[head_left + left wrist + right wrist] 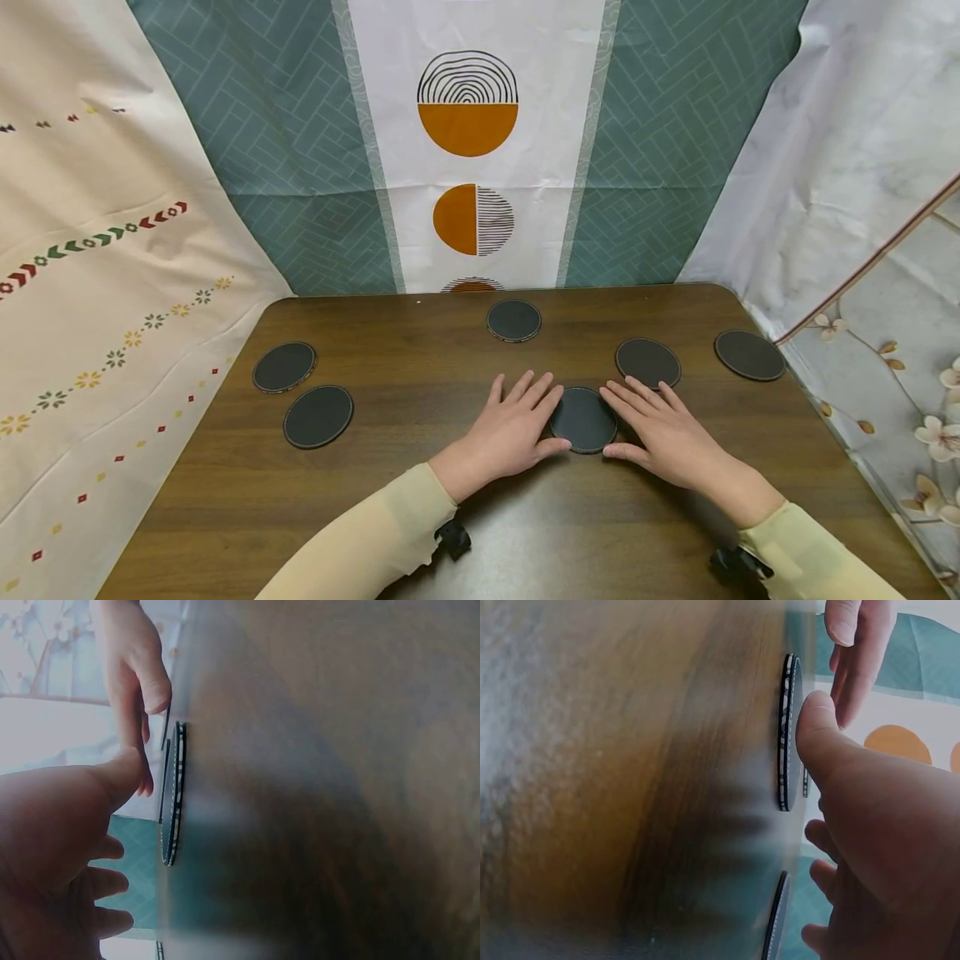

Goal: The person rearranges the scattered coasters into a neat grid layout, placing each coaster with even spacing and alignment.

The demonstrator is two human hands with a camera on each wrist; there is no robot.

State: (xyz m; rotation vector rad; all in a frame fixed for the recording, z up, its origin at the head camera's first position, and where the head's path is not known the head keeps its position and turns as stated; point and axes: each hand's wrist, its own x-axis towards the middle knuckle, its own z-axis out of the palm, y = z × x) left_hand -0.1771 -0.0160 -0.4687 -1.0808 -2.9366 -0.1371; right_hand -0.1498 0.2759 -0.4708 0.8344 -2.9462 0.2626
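A round black coaster with a light stitched rim lies flat on the wooden table, between my two hands. On its left side is my left hand, palm down, fingers spread and straight, thumb by the near rim. My right hand mirrors it on the right, also with extended fingers, its fingertips overlapping the rim in the head view. Both wrist views show the hands raised over the tabletop. From the left wrist, the coaster appears edge-on beyond the thumb. Neither hand grips anything.
More black coasters lie about: two at the left, one at the back middle, and two at the right. Patterned cloths hang behind and beside the wooden table.
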